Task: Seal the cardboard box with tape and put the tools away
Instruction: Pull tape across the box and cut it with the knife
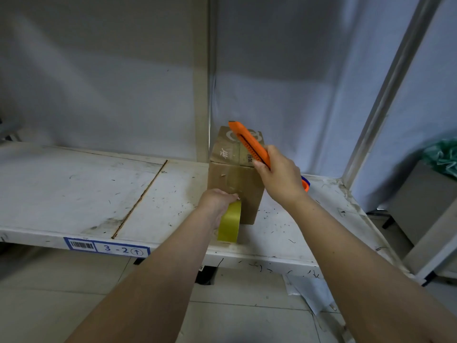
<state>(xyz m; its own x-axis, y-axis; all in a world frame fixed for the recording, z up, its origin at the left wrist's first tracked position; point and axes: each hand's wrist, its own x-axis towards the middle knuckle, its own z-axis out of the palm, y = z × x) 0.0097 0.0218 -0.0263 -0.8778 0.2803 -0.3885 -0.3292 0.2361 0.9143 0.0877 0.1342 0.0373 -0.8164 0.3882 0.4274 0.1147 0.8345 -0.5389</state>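
Right hand (278, 174) clamped on orange knife (249, 144) | left hand (217, 201) grips tape roll (230, 225) against cardboard box (235, 179) | flaps closed, taped.

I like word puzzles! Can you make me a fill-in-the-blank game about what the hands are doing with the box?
1. The right hand holds a knife whose colour is ____.
2. The left hand holds a roll of yellow ____ against the box.
3. The box stands on a white ____ with a label reading 3-2.
4. The knife is raised over the box's ____ face.

Missing words: orange; tape; shelf; top
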